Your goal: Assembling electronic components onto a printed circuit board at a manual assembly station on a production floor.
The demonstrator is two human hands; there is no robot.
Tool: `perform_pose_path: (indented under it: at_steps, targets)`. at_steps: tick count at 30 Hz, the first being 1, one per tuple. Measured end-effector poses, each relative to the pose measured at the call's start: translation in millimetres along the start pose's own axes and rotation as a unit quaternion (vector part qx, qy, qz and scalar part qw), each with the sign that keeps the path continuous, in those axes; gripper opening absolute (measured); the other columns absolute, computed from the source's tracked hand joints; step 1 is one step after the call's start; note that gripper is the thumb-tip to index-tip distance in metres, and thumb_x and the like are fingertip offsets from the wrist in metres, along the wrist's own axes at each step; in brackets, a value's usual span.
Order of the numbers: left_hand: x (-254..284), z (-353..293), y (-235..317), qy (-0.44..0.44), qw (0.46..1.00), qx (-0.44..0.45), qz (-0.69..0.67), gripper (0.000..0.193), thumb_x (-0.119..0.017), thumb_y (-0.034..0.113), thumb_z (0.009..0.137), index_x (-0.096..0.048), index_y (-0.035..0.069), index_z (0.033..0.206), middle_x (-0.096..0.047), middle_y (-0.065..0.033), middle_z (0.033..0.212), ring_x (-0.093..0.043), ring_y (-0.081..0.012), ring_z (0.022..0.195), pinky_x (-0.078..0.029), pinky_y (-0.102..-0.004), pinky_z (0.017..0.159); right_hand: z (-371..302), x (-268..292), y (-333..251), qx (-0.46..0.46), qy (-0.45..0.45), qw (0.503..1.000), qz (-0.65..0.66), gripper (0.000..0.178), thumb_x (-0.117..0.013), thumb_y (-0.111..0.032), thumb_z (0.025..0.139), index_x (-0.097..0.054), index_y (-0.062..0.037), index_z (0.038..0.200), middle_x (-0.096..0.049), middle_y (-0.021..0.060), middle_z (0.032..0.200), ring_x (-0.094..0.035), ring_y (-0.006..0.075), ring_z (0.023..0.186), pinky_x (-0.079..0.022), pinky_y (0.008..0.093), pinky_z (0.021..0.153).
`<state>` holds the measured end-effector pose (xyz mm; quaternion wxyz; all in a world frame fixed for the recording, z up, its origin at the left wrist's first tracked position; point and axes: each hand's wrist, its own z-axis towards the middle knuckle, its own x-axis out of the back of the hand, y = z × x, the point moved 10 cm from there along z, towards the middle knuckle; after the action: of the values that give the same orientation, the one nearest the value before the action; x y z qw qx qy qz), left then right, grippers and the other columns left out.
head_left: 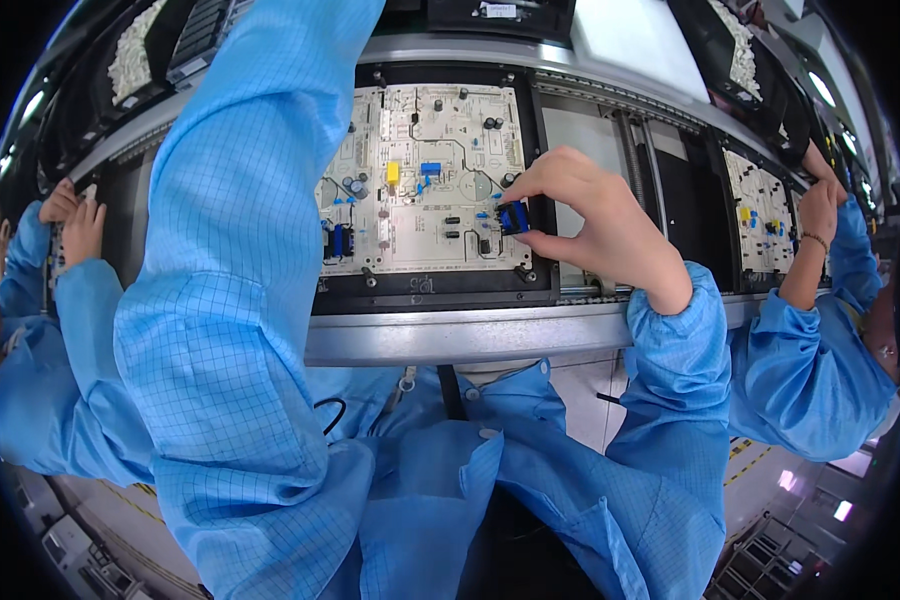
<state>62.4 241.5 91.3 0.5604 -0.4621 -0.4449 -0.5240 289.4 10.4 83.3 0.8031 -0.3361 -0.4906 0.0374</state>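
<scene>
My right hand pinches a blue-and-black transformer between thumb and fingers, at the lower right edge of a white circuit board. Whether its pins are in the board is hidden. A second blue-and-black transformer sits at the board's lower left, beside my left sleeve. A yellow block-shaped component and a blue one stand mid-board. My left arm reaches far across the board's left part and leaves the picture at the top, so my left hand is out of sight.
A black frame holds the board on a conveyor with a metal front rail. Black bins and a white slab lie beyond. Co-workers in blue work on either side, with another board at right.
</scene>
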Motion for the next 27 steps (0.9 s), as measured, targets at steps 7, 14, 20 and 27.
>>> perform_pose_path:
  at_steps: [7,14,20,27]
  targets:
    - [-5.0,20.0,-20.9,0.090,0.992,0.013,-0.093,0.041,-0.065,0.038,0.080,-0.065,0.001,0.097,-0.064,-0.0213,0.102,-0.060,-0.0336,0.103,-0.048,-0.0438,0.087,-3.1,-18.2,6.0,-0.037,-0.061,0.997,0.005,0.035,-0.073,0.001,0.064,-0.064,-0.0008,0.098,-0.060,0.0100,0.087,-0.057,0.0264,0.085,-0.048,0.0344,0.076]
    - [0.8,26.3,-10.0,0.209,0.967,0.043,-0.137,0.044,-0.060,0.032,0.083,-0.053,-0.004,0.108,-0.052,-0.0268,0.111,-0.058,-0.0420,0.101,-0.049,-0.0459,0.086,-7.8,-17.4,19.5,-0.043,-0.046,0.998,-0.019,0.034,-0.074,-0.001,0.066,-0.065,-0.0015,0.098,-0.060,0.0109,0.085,-0.057,0.0259,0.082,-0.048,0.0340,0.074]
    - [-23.5,51.9,-22.5,0.158,0.972,0.036,-0.171,0.039,-0.057,0.031,0.085,-0.051,-0.004,0.103,-0.051,-0.0278,0.112,-0.057,-0.0428,0.101,-0.048,-0.0453,0.085,-5.3,-19.3,23.3,-0.052,-0.053,0.997,-0.037,0.034,-0.074,-0.003,0.067,-0.064,-0.0015,0.099,-0.060,0.0120,0.085,-0.056,0.0281,0.084,-0.048,0.0353,0.076]
    - [4.6,9.2,-33.7,0.356,0.920,-0.033,-0.162,0.028,-0.060,0.024,0.083,-0.050,0.001,0.097,-0.060,-0.0194,0.082,-0.060,-0.0382,0.087,-0.048,-0.0453,0.078,-5.1,-24.3,-4.2,-0.041,-0.076,0.991,-0.100,0.034,-0.073,-0.005,0.068,-0.061,-0.0014,0.100,-0.059,0.0124,0.092,-0.054,0.0300,0.091,-0.046,0.0383,0.081]
